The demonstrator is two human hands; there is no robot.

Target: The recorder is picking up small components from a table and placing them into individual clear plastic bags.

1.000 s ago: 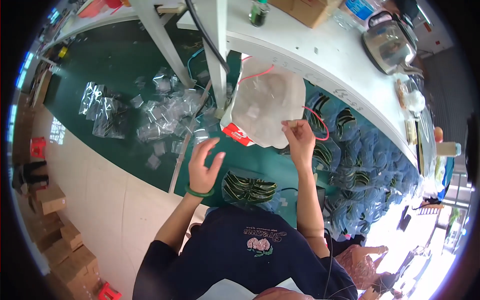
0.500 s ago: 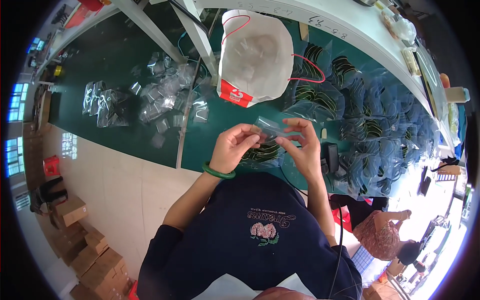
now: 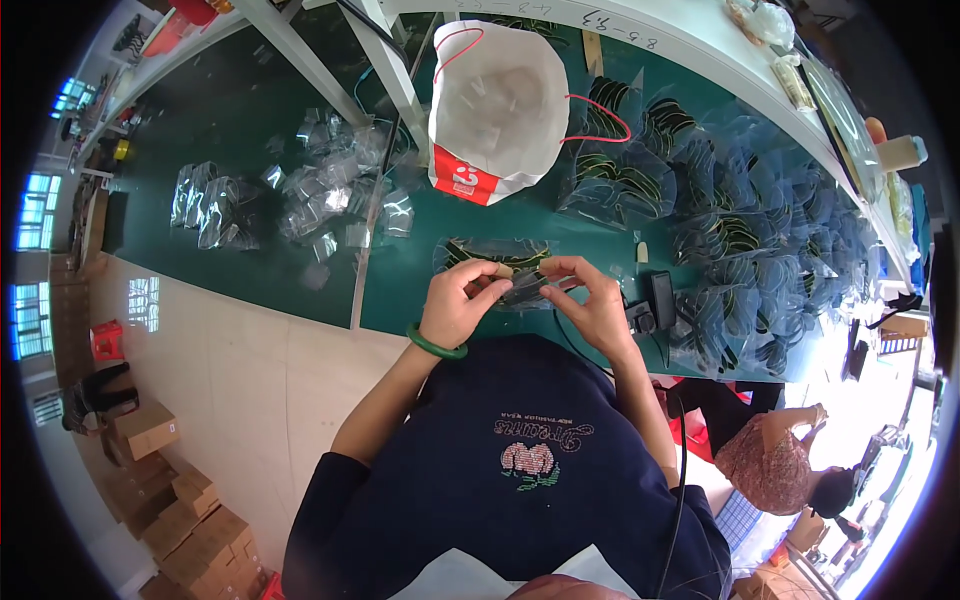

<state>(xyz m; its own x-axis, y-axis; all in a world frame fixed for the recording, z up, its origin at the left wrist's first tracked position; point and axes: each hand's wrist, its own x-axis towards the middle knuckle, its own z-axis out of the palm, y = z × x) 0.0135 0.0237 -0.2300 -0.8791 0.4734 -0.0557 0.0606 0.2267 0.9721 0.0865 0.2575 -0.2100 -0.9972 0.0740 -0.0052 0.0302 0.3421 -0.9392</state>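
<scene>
Between my two hands is a small clear plastic piece (image 3: 522, 288), low over the table. My left hand (image 3: 460, 303), with a green bangle (image 3: 437, 342) on its wrist, pinches its left end. The thumb and fingers of my right hand (image 3: 592, 308) close on its right end. Just beyond and partly under my fingers lies a clear packet (image 3: 470, 248) of dark curved pieces with gold-coloured edges. Its near part is hidden by my hands.
A white paper bag (image 3: 548, 150) with red handles stands ahead, clear scraps inside. Many similar packets (image 3: 740, 240) cover the right side. Loose clear plastic pieces (image 3: 325, 190) lie at left. A black device (image 3: 660, 298) sits right of my hand. Shelf legs (image 3: 390, 75) rise at the back.
Both hands have lowered the clear plastic piece toward me, and it now lies flatter. More of the packet beyond my fingers shows.
</scene>
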